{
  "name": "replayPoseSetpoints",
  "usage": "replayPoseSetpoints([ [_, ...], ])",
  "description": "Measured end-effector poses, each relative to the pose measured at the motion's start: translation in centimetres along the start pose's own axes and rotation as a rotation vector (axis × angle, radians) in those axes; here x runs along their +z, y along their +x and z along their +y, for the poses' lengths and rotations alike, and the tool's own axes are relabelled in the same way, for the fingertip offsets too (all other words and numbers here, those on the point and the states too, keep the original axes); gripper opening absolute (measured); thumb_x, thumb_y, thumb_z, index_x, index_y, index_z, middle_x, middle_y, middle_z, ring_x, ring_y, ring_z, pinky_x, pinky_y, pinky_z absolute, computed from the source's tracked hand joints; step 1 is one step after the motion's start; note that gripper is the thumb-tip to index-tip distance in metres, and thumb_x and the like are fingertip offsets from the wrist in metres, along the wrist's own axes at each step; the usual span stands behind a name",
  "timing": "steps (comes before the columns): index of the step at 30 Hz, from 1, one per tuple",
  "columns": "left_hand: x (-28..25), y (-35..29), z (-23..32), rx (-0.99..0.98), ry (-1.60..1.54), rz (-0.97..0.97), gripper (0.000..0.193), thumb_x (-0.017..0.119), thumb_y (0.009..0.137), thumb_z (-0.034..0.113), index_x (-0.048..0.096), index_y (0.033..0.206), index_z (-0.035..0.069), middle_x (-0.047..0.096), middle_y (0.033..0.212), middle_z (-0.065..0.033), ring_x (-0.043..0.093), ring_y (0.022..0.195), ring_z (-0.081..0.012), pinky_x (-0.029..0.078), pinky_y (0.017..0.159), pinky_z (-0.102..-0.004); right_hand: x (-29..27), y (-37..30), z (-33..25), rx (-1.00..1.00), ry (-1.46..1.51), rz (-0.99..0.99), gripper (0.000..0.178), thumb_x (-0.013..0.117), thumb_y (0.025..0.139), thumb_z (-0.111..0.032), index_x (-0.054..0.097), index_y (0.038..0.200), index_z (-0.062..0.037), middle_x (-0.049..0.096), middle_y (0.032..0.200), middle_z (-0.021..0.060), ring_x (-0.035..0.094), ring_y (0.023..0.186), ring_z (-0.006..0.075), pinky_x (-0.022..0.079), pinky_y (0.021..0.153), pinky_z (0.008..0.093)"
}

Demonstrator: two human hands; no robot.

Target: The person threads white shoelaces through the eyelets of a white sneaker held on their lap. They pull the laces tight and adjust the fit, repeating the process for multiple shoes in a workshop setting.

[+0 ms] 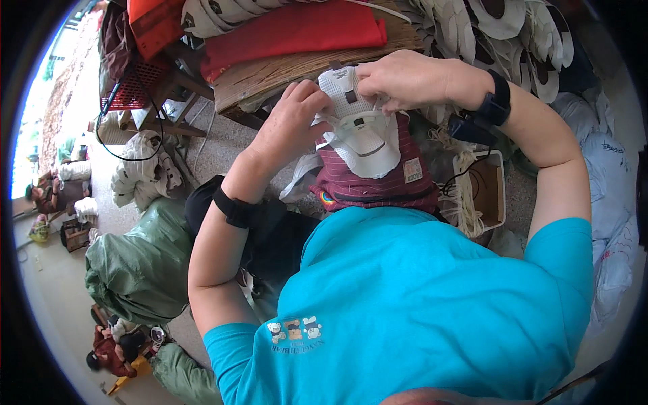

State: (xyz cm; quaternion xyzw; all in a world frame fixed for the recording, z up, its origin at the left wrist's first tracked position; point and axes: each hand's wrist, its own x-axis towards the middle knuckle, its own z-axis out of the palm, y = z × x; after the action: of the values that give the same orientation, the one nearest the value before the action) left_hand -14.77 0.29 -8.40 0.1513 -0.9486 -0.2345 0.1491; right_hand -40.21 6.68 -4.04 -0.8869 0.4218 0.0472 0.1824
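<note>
A white mesh shoe upper (373, 160) lies over my lap, with its tongue (335, 86) lifted toward the wooden table. My left hand (295, 116) pinches the upper's left edge, fingers curled in. On the other side my right hand (398, 79) is closed on it, thumb and fingers near the tongue and the eyelet edge. What lies right between the fingertips is partly hidden. Beneath the shoe upper, a maroon striped apron (374, 191) covers my lap.
Ahead stands a wooden table (270, 74) with a folded red cloth (297, 42). Stacked shoe uppers (466, 30) hang at the far right. Beside my lap, a white bin (496, 192) has pale laces (466, 202) over its edge. Green sacks (145, 256) lie left; people sit beyond.
</note>
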Motion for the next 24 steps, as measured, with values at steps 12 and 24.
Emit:
replayPoseSetpoints([
  [12,1.3,1.5,-1.6,-0.238,-0.108,-0.178,0.024,0.075,0.082,0.029,0.077,0.087,0.005,0.055,0.099,-0.0098,0.054,0.101,-0.0258,0.048,0.088,-0.0362,3.0,-1.9,2.0,-0.076,0.021,0.204,0.023,0.077,0.079,-0.017,0.06,0.092,-0.0061,0.054,0.1,0.0081,0.062,0.078,0.0273,0.051,0.067,0.0373],
  [24,4.0,1.6,0.8,-0.803,-1.03,0.359,0.026,0.071,0.09,0.024,0.072,0.083,-0.001,0.055,0.1,-0.0033,0.054,0.091,-0.0142,0.043,0.086,-0.0281,2.8,-1.1,1.4,0.131,0.369,0.148,0.02,0.076,0.081,-0.02,0.067,0.09,-0.0046,0.055,0.094,0.0075,0.061,0.08,0.021,0.05,0.071,0.0356],
])
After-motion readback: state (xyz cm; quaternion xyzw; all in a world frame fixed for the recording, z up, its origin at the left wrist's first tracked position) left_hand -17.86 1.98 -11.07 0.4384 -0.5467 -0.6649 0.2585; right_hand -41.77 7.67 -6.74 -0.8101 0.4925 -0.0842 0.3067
